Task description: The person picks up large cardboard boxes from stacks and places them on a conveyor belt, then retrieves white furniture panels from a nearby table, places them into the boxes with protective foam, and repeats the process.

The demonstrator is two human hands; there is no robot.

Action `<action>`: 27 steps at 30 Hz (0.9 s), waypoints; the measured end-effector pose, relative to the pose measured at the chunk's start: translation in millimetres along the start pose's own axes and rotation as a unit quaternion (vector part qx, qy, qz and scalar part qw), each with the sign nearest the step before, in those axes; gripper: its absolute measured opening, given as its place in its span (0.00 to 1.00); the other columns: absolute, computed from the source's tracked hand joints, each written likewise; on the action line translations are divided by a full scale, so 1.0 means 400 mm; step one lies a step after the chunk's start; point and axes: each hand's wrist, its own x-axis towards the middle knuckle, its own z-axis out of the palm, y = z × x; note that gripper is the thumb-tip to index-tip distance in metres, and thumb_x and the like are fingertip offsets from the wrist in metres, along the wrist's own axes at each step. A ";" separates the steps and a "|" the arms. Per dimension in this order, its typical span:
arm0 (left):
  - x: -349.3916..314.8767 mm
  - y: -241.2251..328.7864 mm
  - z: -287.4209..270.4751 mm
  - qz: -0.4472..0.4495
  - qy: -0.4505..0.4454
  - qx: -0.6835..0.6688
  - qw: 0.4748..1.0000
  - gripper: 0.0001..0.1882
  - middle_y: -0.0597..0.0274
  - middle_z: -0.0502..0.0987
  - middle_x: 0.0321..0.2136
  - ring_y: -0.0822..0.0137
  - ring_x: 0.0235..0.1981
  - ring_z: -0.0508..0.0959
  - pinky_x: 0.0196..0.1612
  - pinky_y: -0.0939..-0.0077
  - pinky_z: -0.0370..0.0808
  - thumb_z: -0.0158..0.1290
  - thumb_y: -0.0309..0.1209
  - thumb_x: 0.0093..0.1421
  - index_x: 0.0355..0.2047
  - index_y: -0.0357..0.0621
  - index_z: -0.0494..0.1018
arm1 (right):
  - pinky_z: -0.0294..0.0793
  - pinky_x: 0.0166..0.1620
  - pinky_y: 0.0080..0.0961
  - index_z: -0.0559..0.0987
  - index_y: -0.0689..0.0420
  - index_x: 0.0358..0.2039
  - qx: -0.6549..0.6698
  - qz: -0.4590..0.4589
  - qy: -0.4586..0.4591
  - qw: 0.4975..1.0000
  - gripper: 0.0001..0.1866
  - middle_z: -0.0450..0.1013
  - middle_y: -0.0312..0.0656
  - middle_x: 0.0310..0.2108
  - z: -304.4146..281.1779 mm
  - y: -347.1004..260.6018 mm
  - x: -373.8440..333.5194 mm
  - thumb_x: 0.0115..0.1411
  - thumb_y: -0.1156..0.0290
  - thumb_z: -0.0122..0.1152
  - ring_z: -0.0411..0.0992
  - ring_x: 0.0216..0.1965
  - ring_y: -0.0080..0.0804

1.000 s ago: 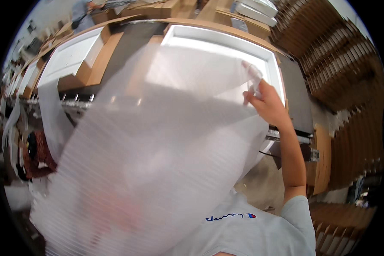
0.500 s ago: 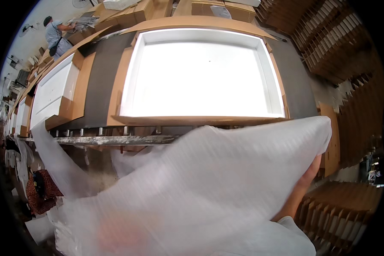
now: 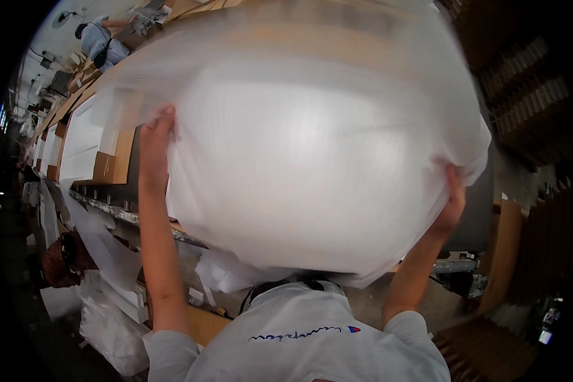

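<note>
Has at the far left, low in view, a reddish-brown patterned cloth shape (image 3: pixel 60 262), too dim to identify further. Has just right of it a crumpled bundle of clear film (image 3: pixel 111 334), with a long translucent strip (image 3: pixel 105 234) hanging above. Has higher up a white tray (image 3: pixel 83 137) inside an open brown carton (image 3: pixel 120 159), resting on the table (image 3: pixel 125 214) near its metal-railed edge. Has beyond, at the top left, a co-worker (image 3: pixel 100 43) in light blue, with one arm outstretched.

Holds the left hand (image 3: pixel 156 137) up at the left side of a broad, translucent white sheet (image 3: pixel 299 159), with the fingers closed on its edge. Holds the sheet spread across the middle, lifted over the table in front of the chest, blurred along its far part, with its near edge drooping close to the collar of a light grey T-shirt (image 3: pixel 305 344). Cannot make out clearly the things beneath.

Grips the sheet's right side with the right hand (image 3: pixel 451 202), with the fingers curled on it and partly veiled. Has beyond that wrist the table's dark surface, then an upright cardboard panel (image 3: pixel 507 248), and at the far right tall stacks of brown cardboard (image 3: pixel 535 111) in shadow.
</note>
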 end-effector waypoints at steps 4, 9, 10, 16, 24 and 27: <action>0.153 -0.214 0.072 -0.101 -0.095 0.226 0.964 0.12 0.70 0.71 0.22 0.78 0.25 0.69 0.29 0.82 0.68 0.53 0.37 0.61 0.36 0.41 0.77 | 0.71 0.47 0.27 0.72 0.61 0.49 -0.129 0.142 0.021 0.981 0.18 0.72 0.40 0.41 -0.255 0.384 0.137 0.63 0.62 0.52 0.71 0.43 0.28; 0.262 -0.621 0.049 -0.221 -0.101 0.387 0.890 0.19 0.63 0.75 0.26 0.71 0.28 0.71 0.31 0.76 0.69 0.57 0.46 0.56 0.33 0.40 0.77 | 0.65 0.52 0.31 0.73 0.61 0.46 -0.493 0.117 0.051 0.860 0.18 0.68 0.44 0.48 -0.270 0.632 0.205 0.55 0.71 0.59 0.68 0.44 0.36; 0.277 -0.635 0.035 -0.201 -0.077 0.406 0.888 0.19 0.62 0.75 0.25 0.70 0.28 0.72 0.32 0.76 0.69 0.57 0.46 0.56 0.33 0.39 0.77 | 0.64 0.53 0.32 0.74 0.60 0.46 -0.513 0.029 0.067 0.855 0.18 0.67 0.45 0.50 -0.227 0.633 0.207 0.54 0.72 0.59 0.66 0.47 0.38; 0.324 -0.624 0.143 -0.209 -0.064 0.381 0.898 0.24 0.47 0.79 0.37 0.56 0.41 0.78 0.45 0.65 0.72 0.56 0.49 0.54 0.36 0.36 0.77 | 0.56 0.60 0.42 0.73 0.51 0.52 -0.676 -0.257 -0.073 0.687 0.25 0.59 0.48 0.57 -0.122 0.587 0.234 0.51 0.76 0.56 0.56 0.60 0.45; 0.303 -0.771 0.136 -0.187 0.033 0.414 0.890 0.26 0.51 0.80 0.37 0.55 0.40 0.78 0.46 0.66 0.72 0.56 0.50 0.53 0.38 0.37 0.77 | 0.51 0.64 0.42 0.71 0.54 0.53 -0.693 -0.107 -0.139 0.699 0.24 0.60 0.44 0.60 -0.150 0.716 0.325 0.53 0.74 0.51 0.53 0.63 0.45; 0.313 -0.706 0.168 -0.271 -0.002 0.384 0.883 0.26 0.52 0.80 0.35 0.57 0.36 0.78 0.43 0.68 0.72 0.56 0.50 0.53 0.36 0.36 0.77 | 0.50 0.64 0.41 0.71 0.53 0.53 -0.699 -0.088 -0.133 0.697 0.24 0.60 0.43 0.60 -0.161 0.725 0.319 0.53 0.73 0.52 0.53 0.64 0.45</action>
